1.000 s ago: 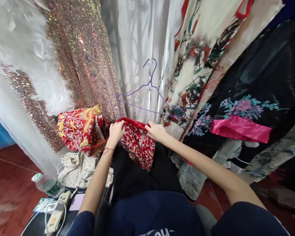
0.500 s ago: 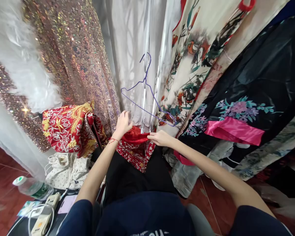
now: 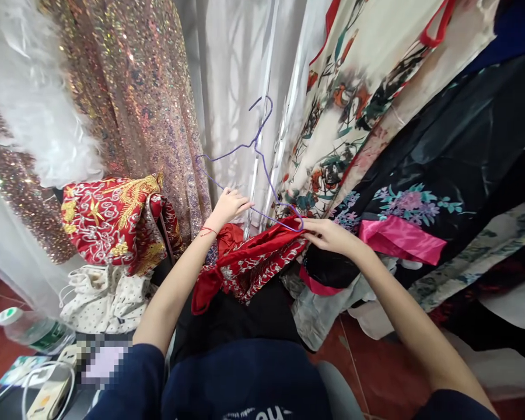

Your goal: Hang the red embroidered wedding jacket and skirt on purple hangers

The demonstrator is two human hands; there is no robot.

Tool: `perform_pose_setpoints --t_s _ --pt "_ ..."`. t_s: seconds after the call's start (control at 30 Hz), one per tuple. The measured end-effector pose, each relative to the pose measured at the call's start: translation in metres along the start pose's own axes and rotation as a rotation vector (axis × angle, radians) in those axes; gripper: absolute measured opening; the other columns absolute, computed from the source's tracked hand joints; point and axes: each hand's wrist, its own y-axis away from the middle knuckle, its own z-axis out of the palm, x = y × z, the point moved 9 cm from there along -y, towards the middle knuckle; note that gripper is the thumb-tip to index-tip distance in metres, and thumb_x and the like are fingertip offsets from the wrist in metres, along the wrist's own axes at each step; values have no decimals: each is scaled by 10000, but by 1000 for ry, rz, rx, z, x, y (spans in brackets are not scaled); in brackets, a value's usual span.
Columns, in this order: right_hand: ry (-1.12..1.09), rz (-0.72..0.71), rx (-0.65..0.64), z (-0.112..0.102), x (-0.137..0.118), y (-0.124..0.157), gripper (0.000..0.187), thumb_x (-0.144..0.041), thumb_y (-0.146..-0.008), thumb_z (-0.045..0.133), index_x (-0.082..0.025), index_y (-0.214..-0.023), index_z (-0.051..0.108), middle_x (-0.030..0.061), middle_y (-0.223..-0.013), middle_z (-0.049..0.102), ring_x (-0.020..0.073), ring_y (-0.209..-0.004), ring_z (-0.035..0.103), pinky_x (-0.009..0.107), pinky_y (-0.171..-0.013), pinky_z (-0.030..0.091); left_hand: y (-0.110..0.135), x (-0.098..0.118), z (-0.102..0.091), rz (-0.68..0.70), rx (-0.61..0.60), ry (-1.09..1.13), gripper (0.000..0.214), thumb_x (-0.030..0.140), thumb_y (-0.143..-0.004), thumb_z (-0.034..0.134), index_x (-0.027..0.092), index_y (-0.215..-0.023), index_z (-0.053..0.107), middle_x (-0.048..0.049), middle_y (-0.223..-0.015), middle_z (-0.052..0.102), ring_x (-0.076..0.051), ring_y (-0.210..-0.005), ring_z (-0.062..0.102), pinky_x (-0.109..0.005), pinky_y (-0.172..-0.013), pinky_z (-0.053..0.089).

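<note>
A purple wire clothes hanger (image 3: pixel 262 154) stands tilted in front of me, its hook at the top. My left hand (image 3: pixel 231 209) is closed around its lower bar, fingertips partly hidden. At the hanger's right corner, my right hand (image 3: pixel 328 234) pinches the edge of a red garment (image 3: pixel 262 254) with silvery embroidery. The garment's red edge runs up to that corner, touching the wire. The rest of the cloth hangs over my lap, and a plain red flap droops at its left end.
A folded red and gold embroidered piece (image 3: pixel 114 224) lies at left above a dotted white cloth bag (image 3: pixel 107 300). Below are a plastic bottle (image 3: pixel 35 331) and a white cable (image 3: pixel 72 382). Sequined fabric (image 3: pixel 135 105), a floral dress (image 3: pixel 354 93) and a black garment (image 3: pixel 455 134) hang around.
My right hand has moved right and slightly up, drawing the garment's edge to the hanger's corner. My left hand has shifted up and right onto the lower bar, and the hanger has tilted.
</note>
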Motion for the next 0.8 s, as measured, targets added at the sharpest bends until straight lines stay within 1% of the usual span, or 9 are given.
perform_pose_setpoints --t_s 0.13,0.27,0.33,0.4,0.5,0.57,0.63,0.73,0.8 --pt "-142 3 13 -18 -1 7 296 -288 -965 446 -205 -1102 695 95 -1126 747 233 -1083 712 346 -964 533 11 9 -8 -41 36 -6 483 478 -1028 373 212 -744 659 -73 -777 701 -221 -807 582 -381 -877 363" --pt "-162 57 -17 -22 5 12 249 -320 -929 465 -198 -906 681 106 -1024 759 283 -1210 662 381 -988 522 18 2 -14 -105 41 -26 513 511 -1021 374 213 -700 641 -74 -759 700 -219 -772 577 -364 -807 348" --pt "-148 103 6 -25 11 9 242 -342 -909 470 -206 -862 664 117 -1024 760 303 -1245 640 395 -984 522 22 -1 -14 -117 38 -29 514 518 -1017 381 211 -694 637 -77 -766 705 -221 -774 577 -361 -788 343" --pt "-129 143 50 -31 16 1 247 -352 -894 465 -202 -877 660 131 -1066 756 303 -1166 680 392 -935 540 26 0 -14 -126 49 -19 513 520 -1016 380 211 -696 637 -80 -767 707 -221 -776 578 -362 -780 340" --pt "-97 178 131 -44 23 -20 266 -348 -880 460 -184 -943 660 119 -1050 755 248 -907 726 356 -816 558 30 11 -14 -159 87 14 502 521 -1014 387 212 -722 653 -81 -773 712 -223 -785 584 -367 -774 334" --pt "-107 202 208 -55 30 -33 275 -332 -875 468 -182 -1006 658 91 -1010 754 194 -750 691 321 -735 549 31 21 -14 -189 117 30 498 519 -1014 387 208 -748 670 -84 -777 714 -227 -794 592 -372 -769 331" --pt "-150 232 349 -68 38 -40 268 -323 -881 473 -188 -1029 650 71 -962 740 165 -672 645 302 -672 533 30 32 -15 -221 139 39 506 520 -1014 380 202 -758 679 -92 -778 714 -232 -794 598 -376 -762 326" --pt "-175 274 666 -89 50 -37 272 -374 -924 446 -210 -1045 626 65 -892 687 182 -709 632 324 -671 533 26 44 -13 -251 143 69 502 527 -1005 391 200 -761 683 -102 -791 717 -239 -793 604 -378 -749 320" --pt "-158 284 783 -94 53 -38 316 -415 -960 399 -223 -1111 599 75 -904 660 204 -787 643 352 -724 545 22 49 -11 -262 135 89 496 529 -1002 391 199 -767 678 -105 -790 719 -242 -789 608 -379 -743 318"
